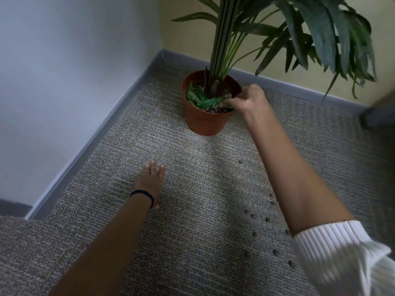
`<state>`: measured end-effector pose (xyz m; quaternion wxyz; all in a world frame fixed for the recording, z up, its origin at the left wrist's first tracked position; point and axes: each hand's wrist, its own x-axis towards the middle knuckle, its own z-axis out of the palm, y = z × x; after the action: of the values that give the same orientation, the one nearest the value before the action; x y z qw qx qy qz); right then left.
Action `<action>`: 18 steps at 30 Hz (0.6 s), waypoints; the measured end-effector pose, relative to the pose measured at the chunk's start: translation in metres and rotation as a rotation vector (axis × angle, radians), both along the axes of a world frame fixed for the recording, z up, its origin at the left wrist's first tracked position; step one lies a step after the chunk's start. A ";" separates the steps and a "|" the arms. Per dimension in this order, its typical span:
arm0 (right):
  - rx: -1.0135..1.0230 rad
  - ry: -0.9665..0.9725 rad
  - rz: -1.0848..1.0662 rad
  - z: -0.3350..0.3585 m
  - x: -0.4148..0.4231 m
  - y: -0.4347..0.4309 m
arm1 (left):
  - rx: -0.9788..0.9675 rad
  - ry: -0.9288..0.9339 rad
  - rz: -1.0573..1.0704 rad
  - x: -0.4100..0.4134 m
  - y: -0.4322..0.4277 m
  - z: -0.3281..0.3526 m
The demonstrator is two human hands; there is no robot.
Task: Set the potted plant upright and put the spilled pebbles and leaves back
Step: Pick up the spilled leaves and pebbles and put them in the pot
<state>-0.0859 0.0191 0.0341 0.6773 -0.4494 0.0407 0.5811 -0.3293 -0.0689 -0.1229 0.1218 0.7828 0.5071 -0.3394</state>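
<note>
The brown plastic pot (203, 122) stands upright on the carpet in the room's corner, with the tall green plant (224, 39) rising from it. Green leaves (205, 100) and brown pebbles (220, 108) lie inside the pot. My right hand (248, 99) reaches over the pot's right rim, fingers pinched at the leaves and pebbles; what it holds is hidden. My left hand (152, 180) rests flat on the carpet, fingers spread, well in front of the pot. Several loose pebbles (253, 215) lie scattered on the carpet beside my right forearm.
Grey patterned carpet (192, 189) covers the floor. A white wall (64, 71) with a grey baseboard runs along the left, a yellow wall (186, 39) behind the pot. A dark blurred object (378, 116) sits at the right edge.
</note>
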 end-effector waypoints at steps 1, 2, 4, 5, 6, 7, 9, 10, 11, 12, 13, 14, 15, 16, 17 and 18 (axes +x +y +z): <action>0.011 -0.012 0.021 0.001 0.002 -0.005 | -0.001 0.016 0.005 0.002 -0.001 0.001; 0.034 -0.008 0.028 0.002 0.006 -0.012 | 0.000 0.032 0.013 0.005 -0.002 0.002; 0.078 -0.031 0.053 0.000 0.019 -0.034 | 0.007 0.057 0.033 0.016 -0.005 0.004; 0.057 -0.092 0.066 -0.005 0.027 -0.049 | 0.006 0.055 0.055 0.023 -0.007 0.005; 0.007 -0.180 0.087 -0.013 0.038 -0.064 | 0.004 0.043 0.080 0.030 -0.009 0.006; -0.052 -0.258 0.128 -0.023 0.049 -0.080 | 0.008 0.021 0.087 0.037 -0.010 0.008; -0.189 -0.337 0.199 -0.049 0.075 -0.117 | 0.033 -0.062 0.039 0.051 -0.016 0.011; -0.257 -0.337 0.215 -0.061 0.089 -0.138 | 0.043 -0.111 -0.006 0.058 -0.021 0.013; -0.319 -0.330 0.216 -0.074 0.103 -0.158 | 0.056 -0.153 -0.061 0.065 -0.025 0.013; -0.373 -0.333 0.210 -0.085 0.113 -0.177 | 0.078 -0.188 -0.122 0.073 -0.030 0.014; -0.416 -0.345 0.190 -0.095 0.122 -0.196 | 0.103 -0.223 -0.178 0.081 -0.035 0.014; -0.451 -0.368 0.163 -0.104 0.127 -0.213 | 0.122 -0.259 -0.221 0.089 -0.040 0.015; -0.486 -0.414 0.131 -0.113 0.132 -0.229 | 0.133 -0.297 -0.258 0.098 -0.045 0.016; -0.519 -0.502 0.104 -0.122 0.136 -0.244 | 0.140 -0.338 -0.289 0.107 -0.051 0.017; -0.547 -0.639 0.086 -0.129 0.139 -0.259 | 0.141 -0.378 -0.311 0.115 -0.056 0.017; -0.581 -0.832 0.079 -0.137 0.143 -0.276 | 0.138 -0.416 -0.326 0.124 -0.062 0.019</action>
<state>0.0568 -0.2566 -0.1027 0.4608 -0.8138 -0.0897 0.3425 -0.2052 -0.1312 -0.1044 0.1132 0.9135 0.3604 -0.1511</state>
